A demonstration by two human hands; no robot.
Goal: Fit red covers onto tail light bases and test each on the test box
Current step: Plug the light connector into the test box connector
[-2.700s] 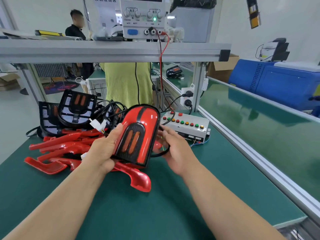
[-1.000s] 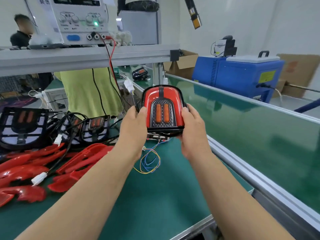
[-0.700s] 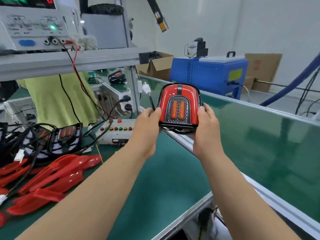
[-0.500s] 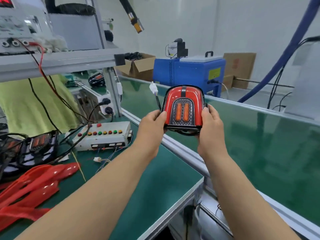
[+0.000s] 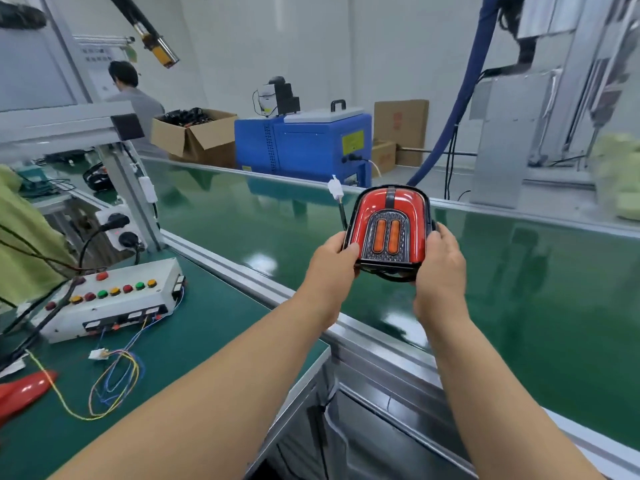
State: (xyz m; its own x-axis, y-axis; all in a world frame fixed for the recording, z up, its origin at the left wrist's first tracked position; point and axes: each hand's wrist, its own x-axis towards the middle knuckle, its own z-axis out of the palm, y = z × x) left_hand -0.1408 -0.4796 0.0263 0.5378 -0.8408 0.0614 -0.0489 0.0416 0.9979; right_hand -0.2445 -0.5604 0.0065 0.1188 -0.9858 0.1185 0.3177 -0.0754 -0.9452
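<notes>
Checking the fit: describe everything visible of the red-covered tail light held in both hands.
The tail light has a glossy red plastic cover in a black rim, a dark centre stripe and a grey panel with two orange oblong lenses. It faces the camera above the green conveyor belt; the left hand and right hand grip its sides. A white-tipped black cable rises at its left.

Room over belt, clutter at left.
Bare conveyor belt [image 5: 519, 306] spans centre & right of frame, rail [image 5: 225, 263] along its near edge. Lower left: test box [image 5: 107, 299], loose wires [image 5: 117, 356], red cover [image 5: 20, 389] on bench [image 5: 207, 306]. Blue machine [image 5: 311, 143] blocks upper centre, post [image 5: 128, 188] upper left.
</notes>
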